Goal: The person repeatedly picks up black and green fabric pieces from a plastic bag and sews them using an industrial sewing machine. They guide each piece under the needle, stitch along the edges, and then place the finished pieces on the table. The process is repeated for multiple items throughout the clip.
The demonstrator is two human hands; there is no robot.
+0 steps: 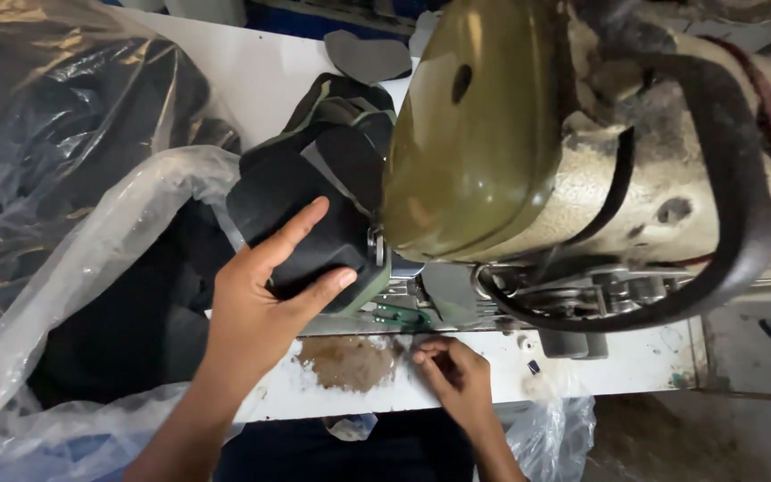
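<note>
A black shoe upper (314,192) with olive-green trim is held against the head of an old olive-green sewing machine (484,134), its lower edge pressed up by the needle area. The left hand (265,286) is spread over the piece, thumb below and fingers across the top, so the upper is gripped and steadied from the near side. The right hand (457,370) rests on the worn white table (635,361) just below the machine, its fingertips pinched together; whether a thread or some small thing is held there cannot be told. The work is judged to be partway through: the upper is already shaped and trimmed in green, and is set at the machine, yet the seam in hand cannot be seen as finished. More dark pieces are seen in the clear plastic bags (73,178) at the left, and a loose grey cut piece (368,55) lies on the table beyond, so further pieces seem left to be sewn
</note>
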